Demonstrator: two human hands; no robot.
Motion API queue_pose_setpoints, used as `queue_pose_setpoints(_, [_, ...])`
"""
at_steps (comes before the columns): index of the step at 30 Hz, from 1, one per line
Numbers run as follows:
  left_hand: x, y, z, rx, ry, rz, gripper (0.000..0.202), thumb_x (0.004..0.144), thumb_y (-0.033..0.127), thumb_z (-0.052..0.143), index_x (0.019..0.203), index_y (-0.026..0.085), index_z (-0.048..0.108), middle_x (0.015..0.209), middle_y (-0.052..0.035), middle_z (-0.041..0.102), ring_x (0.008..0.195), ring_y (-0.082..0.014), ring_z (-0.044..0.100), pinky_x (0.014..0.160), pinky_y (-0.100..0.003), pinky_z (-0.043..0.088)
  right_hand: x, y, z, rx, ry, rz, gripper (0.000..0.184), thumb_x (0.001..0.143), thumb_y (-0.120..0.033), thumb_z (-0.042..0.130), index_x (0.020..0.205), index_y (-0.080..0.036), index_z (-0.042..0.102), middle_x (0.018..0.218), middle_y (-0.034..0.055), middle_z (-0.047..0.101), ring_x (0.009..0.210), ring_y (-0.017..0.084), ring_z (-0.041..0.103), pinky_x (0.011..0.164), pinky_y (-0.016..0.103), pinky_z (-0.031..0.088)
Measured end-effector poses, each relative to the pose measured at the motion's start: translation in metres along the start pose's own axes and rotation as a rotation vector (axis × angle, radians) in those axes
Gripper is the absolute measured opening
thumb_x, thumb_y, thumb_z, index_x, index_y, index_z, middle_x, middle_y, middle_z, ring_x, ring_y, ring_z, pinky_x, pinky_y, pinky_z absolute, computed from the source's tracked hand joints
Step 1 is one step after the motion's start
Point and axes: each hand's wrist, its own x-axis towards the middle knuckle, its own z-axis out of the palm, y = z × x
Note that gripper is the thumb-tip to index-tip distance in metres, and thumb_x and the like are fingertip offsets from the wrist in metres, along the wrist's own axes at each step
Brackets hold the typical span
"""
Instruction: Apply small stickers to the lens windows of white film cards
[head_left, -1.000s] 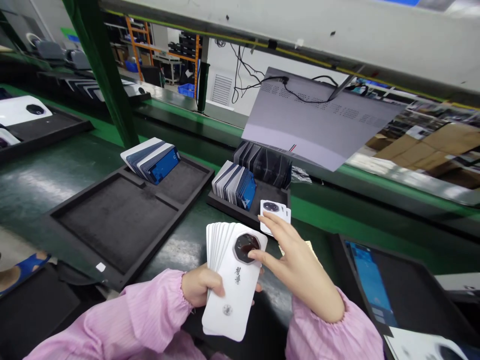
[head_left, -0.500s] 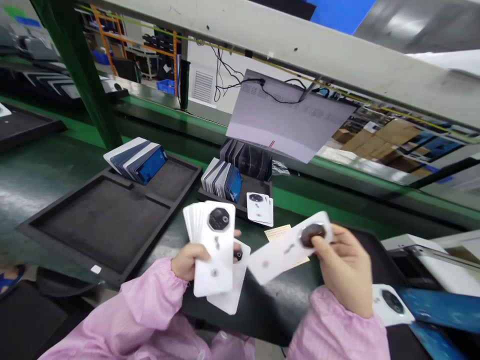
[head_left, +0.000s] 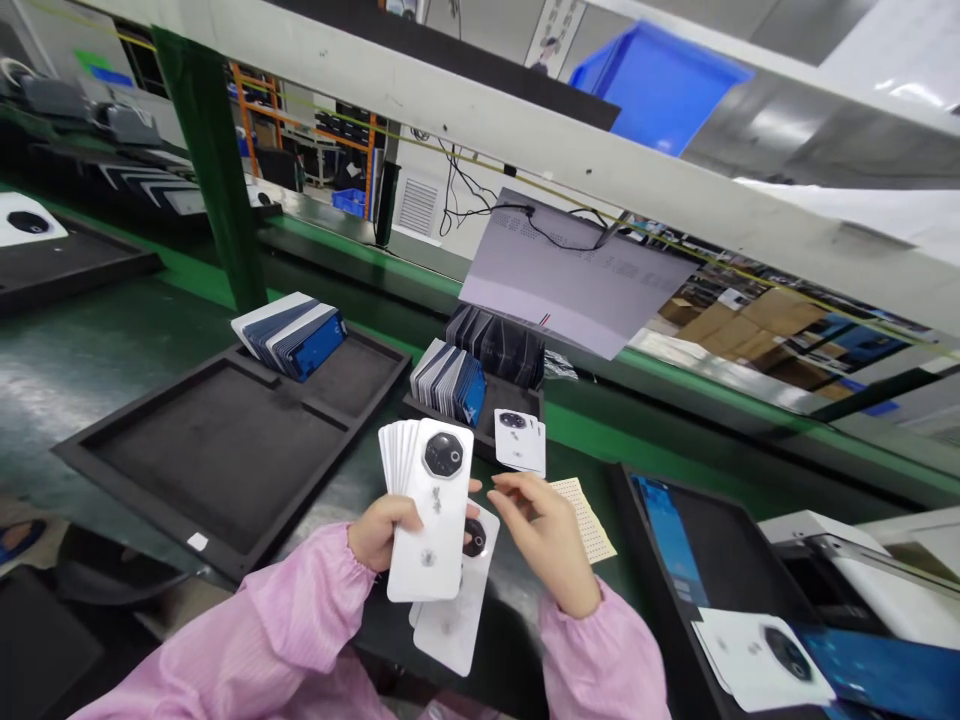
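My left hand (head_left: 386, 530) is closed around a fanned stack of white phone back covers (head_left: 431, 520). The front cover has a dark camera circle near its top and faces me. Below the stack, more white back covers (head_left: 454, 635) stick out, partly hidden by it; whether the hand also holds these I cannot tell. My right hand (head_left: 551, 545) is just right of the stack, its thumb and fingers bent and apart, with nothing seen between them. A sheet of small yellow labels (head_left: 589, 520) lies on the bench behind that hand.
At the left is a black tray (head_left: 217, 470) with a row of covers (head_left: 292, 335). Ahead, a smaller tray holds upright covers (head_left: 450, 380). White covers (head_left: 761, 660) lie at a black tray (head_left: 630, 530) on the right. A grey monitor (head_left: 570, 275) hangs over the bench.
The back cover in my right hand is gone from it, and that hand has moved left towards the stack. My left hand keeps its grip. The head view has shifted, showing more of the right tray.
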Motion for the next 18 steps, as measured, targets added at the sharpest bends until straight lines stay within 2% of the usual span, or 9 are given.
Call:
queue_pose_setpoints(3, [0.0,-0.005,0.0,0.069,-0.005,-0.03,0.074,0.049,0.009,0.049,0.123,0.009,0.051,0.108,-0.0124,0.066,0.095,-0.0267,0.06,0.087,-0.041,0.04,0.016,-0.033,-0.019,0.08,0.051,-0.118,0.009,0.082,-0.024,0.056,0.088,-0.019,0.061,0.077,0.0023,0.059,0.064,0.014,0.054,0.058,0.027,0.044])
queue_pose_setpoints(6, [-0.001,-0.008,0.002,0.144,0.0,-0.048,0.075,0.046,0.009,0.049,0.121,0.01,0.053,0.107,-0.0119,0.066,0.092,-0.0256,0.061,0.084,-0.039,0.041,0.031,-0.046,-0.018,0.062,0.013,-0.147,0.006,0.076,-0.021,0.061,0.082,-0.019,0.062,0.073,0.0005,0.058,0.061,0.013,0.052,0.058,0.027,0.044])
queue_pose_setpoints(12, [-0.002,-0.01,0.006,0.282,0.069,-0.017,0.074,0.043,0.007,0.048,0.116,0.014,0.058,0.099,-0.008,0.069,0.086,-0.0231,0.061,0.075,-0.034,0.045,0.041,-0.034,-0.007,0.135,-0.078,-0.082,0.008,0.073,-0.017,0.062,0.08,-0.018,0.059,0.072,-0.0001,0.057,0.062,0.013,0.053,0.058,0.025,0.044])
queue_pose_setpoints(18, [-0.001,-0.01,0.006,0.477,0.081,-0.054,0.073,0.043,0.004,0.048,0.113,0.02,0.06,0.097,-0.0031,0.07,0.087,-0.0214,0.061,0.066,-0.026,0.045,0.041,-0.03,-0.018,0.148,-0.181,-0.047,0.005,0.075,-0.016,0.061,0.073,-0.019,0.057,0.07,-0.0008,0.056,0.062,0.013,0.053,0.057,0.024,0.042])
